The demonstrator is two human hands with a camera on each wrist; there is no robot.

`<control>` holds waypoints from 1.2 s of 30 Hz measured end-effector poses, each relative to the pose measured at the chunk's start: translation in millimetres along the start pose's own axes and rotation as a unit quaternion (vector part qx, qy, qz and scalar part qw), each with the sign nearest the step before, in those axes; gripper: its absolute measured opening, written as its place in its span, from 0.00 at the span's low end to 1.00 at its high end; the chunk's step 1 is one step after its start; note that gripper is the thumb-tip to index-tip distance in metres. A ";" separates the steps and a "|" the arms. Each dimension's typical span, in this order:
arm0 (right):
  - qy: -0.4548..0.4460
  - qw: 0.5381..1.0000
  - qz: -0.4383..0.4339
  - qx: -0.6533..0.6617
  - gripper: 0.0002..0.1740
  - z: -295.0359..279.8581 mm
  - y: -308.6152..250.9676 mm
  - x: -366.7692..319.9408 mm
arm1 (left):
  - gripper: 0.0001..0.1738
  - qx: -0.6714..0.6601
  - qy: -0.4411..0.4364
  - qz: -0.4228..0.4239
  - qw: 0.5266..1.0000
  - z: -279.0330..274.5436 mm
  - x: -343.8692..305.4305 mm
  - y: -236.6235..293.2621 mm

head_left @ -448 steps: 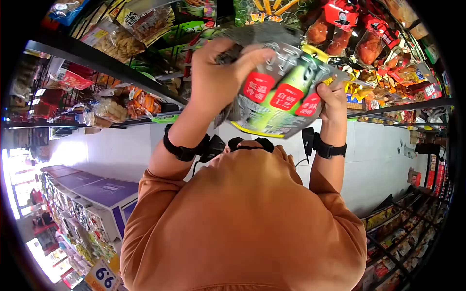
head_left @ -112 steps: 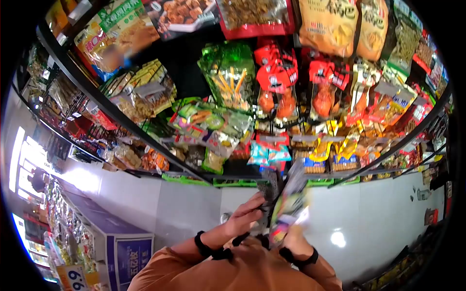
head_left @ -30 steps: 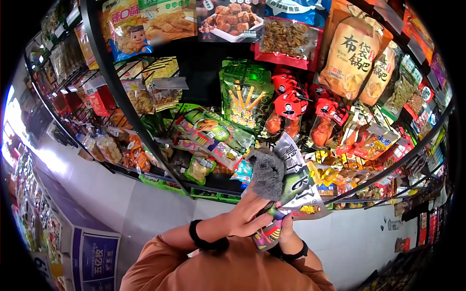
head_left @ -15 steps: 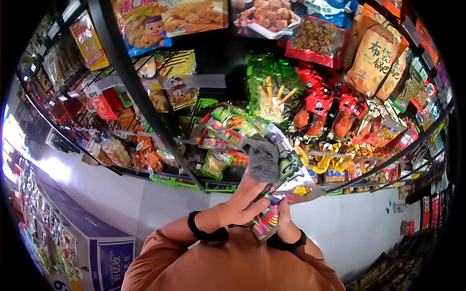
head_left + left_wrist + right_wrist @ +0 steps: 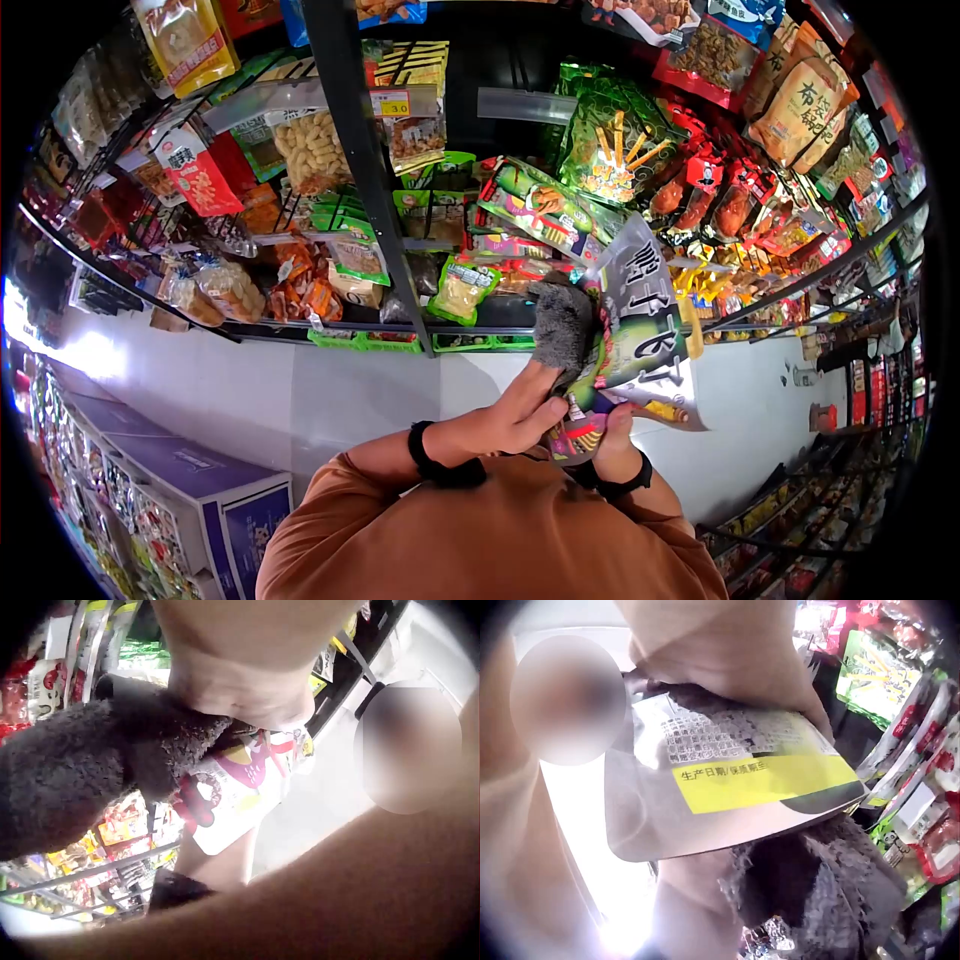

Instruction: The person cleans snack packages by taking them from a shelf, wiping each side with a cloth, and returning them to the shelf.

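My left hand (image 5: 515, 415) grips a dark grey fluffy cloth (image 5: 563, 325), which lies against the side of a snack bag. Silver-grey and green, with large dark lettering, the snack bag (image 5: 640, 335) is bent and held tilted in front of the chest. My right hand (image 5: 615, 450) pinches its lower part, thumb on the front. In the right wrist view, the bag's back (image 5: 761, 784) shows a yellow strip and small print, with the cloth (image 5: 817, 892) below it. The left wrist view has the cloth (image 5: 67, 769) hanging out past the hand, beside the bag's white and purple end (image 5: 232, 787).
Ahead stands a black shelf rack with an upright post (image 5: 360, 150). Green snack bags (image 5: 555, 205) lie on it, beside red-topped packs (image 5: 690, 185). Below runs the pale tiled floor (image 5: 370, 400). A purple-topped display case (image 5: 180, 455) stands at the lower left.
The head view has swung left, so the shelves sit further right in it. Both hands keep their grip. Earlier the bag was raised higher with its red-labelled side showing.
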State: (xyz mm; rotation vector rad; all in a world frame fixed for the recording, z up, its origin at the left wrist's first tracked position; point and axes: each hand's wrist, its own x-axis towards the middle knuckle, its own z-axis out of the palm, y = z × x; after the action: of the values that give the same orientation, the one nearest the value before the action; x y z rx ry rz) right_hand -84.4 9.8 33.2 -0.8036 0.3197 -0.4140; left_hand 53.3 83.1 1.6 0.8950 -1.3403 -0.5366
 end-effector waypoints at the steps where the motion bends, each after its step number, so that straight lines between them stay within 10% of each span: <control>1: -0.010 0.999 0.045 0.002 0.45 -8.0 6.1 -4.1 | 0.33 -0.047 0.014 0.000 0.999 -0.1 -3.6 1.2; 7: -0.111 0.987 -0.043 -0.111 0.34 -47.3 49.0 2.2 | 0.27 -0.027 0.011 0.012 1.000 -2.7 -12.9 20.7; 21: -0.118 0.988 -0.035 0.095 0.28 -136.7 -43.2 -35.6 | 0.37 -0.097 0.040 -0.073 0.992 137.9 27.5 -31.9; 23: -0.148 0.988 -0.024 -0.044 0.57 -188.2 -41.8 -62.1 | 0.36 -0.098 0.041 -0.074 0.992 164.7 48.8 -22.5; 36: -0.184 0.981 -0.040 -0.043 0.56 -218.5 -123.1 -106.7 | 0.28 0.135 0.033 0.113 0.984 256.8 101.9 -39.9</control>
State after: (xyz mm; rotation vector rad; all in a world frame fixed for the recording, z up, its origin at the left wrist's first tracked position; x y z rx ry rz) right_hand -299.7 -152.8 -4.9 -0.9600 -0.0394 -0.3199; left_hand -170.7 -81.5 26.3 0.9541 -1.4535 -0.1500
